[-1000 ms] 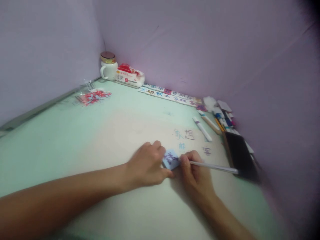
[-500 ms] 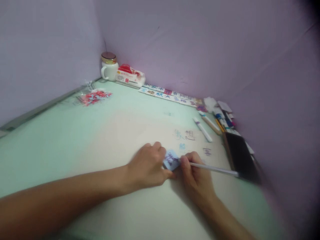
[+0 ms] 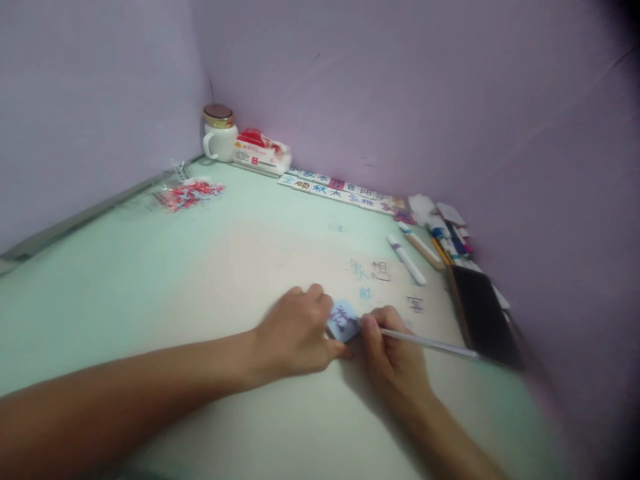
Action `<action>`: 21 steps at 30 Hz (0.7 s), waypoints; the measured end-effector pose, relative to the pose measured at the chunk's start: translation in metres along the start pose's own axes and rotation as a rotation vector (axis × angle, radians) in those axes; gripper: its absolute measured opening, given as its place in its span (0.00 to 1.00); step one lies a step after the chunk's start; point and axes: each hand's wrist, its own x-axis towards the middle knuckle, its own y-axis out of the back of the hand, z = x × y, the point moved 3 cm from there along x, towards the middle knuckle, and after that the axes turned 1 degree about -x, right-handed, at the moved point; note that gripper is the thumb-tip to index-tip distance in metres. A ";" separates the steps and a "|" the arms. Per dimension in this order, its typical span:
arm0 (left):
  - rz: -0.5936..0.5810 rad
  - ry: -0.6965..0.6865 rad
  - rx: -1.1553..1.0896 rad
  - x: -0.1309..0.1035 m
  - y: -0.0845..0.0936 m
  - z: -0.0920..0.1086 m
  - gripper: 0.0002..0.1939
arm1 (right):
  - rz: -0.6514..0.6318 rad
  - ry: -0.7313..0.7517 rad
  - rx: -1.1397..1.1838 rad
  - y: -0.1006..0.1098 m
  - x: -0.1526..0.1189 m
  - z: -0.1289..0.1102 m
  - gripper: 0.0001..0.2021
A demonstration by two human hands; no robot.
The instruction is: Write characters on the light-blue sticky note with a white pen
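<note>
My left hand (image 3: 297,330) is closed on the left side of a small pale-blue square block (image 3: 344,321) with a dark purple character on its top. Its thumb runs along the block's near edge. Pinched in my right hand (image 3: 395,353) is a slim silver pen-shaped tool (image 3: 430,342), its back end pointing right. The tool's tip is at the block's right edge, mostly hidden by my fingers and too blurred to make out. Both hands rest low over the pale board (image 3: 240,280).
Characters are written on the board beyond my hands. A white marker (image 3: 406,260), a dark flat case (image 3: 483,317) and other pens lie right. Behind stand rows of character tiles (image 3: 335,190), a tissue pack (image 3: 263,152) and a lidded mug (image 3: 220,137). Red and blue scraps (image 3: 193,195) lie left.
The tool's back end has dipped slightly in my right hand. Both hands and the block stay almost where they were.
</note>
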 end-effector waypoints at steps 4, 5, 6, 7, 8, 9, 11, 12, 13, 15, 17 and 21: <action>0.007 -0.004 0.001 0.000 0.000 -0.001 0.22 | -0.001 -0.006 0.000 0.000 -0.001 0.000 0.12; 0.009 -0.004 0.000 0.000 0.000 -0.001 0.22 | -0.001 -0.007 0.000 0.000 -0.001 0.000 0.12; 0.008 -0.004 -0.002 0.000 0.000 -0.001 0.22 | -0.002 -0.007 -0.001 0.001 -0.001 0.000 0.12; 0.007 -0.003 -0.003 0.000 -0.001 -0.002 0.22 | -0.002 -0.008 -0.001 0.001 -0.001 0.000 0.12; 0.007 -0.005 -0.002 0.000 -0.001 -0.002 0.22 | -0.002 -0.008 -0.002 0.001 -0.001 -0.001 0.12; 0.007 -0.008 -0.001 0.000 -0.001 -0.002 0.22 | -0.002 -0.008 -0.003 0.001 -0.001 -0.001 0.12; 0.007 -0.012 0.004 0.000 -0.002 -0.001 0.22 | -0.003 -0.007 -0.001 0.000 -0.001 -0.001 0.11; 0.007 -0.011 0.005 0.000 -0.002 -0.001 0.23 | -0.002 -0.008 0.001 0.000 -0.001 -0.001 0.11; 0.007 -0.008 0.006 0.001 -0.001 -0.001 0.23 | 0.001 -0.009 0.007 0.000 -0.001 -0.001 0.11; 0.004 -0.001 0.009 0.001 -0.001 -0.001 0.23 | 0.014 -0.019 0.027 0.001 0.000 0.000 0.12; 0.000 0.004 0.012 0.001 0.001 -0.001 0.23 | 0.055 -0.040 0.048 0.003 0.000 0.001 0.12; -0.016 0.018 0.033 0.000 0.002 -0.001 0.22 | 0.134 -0.059 0.074 0.007 -0.002 0.001 0.12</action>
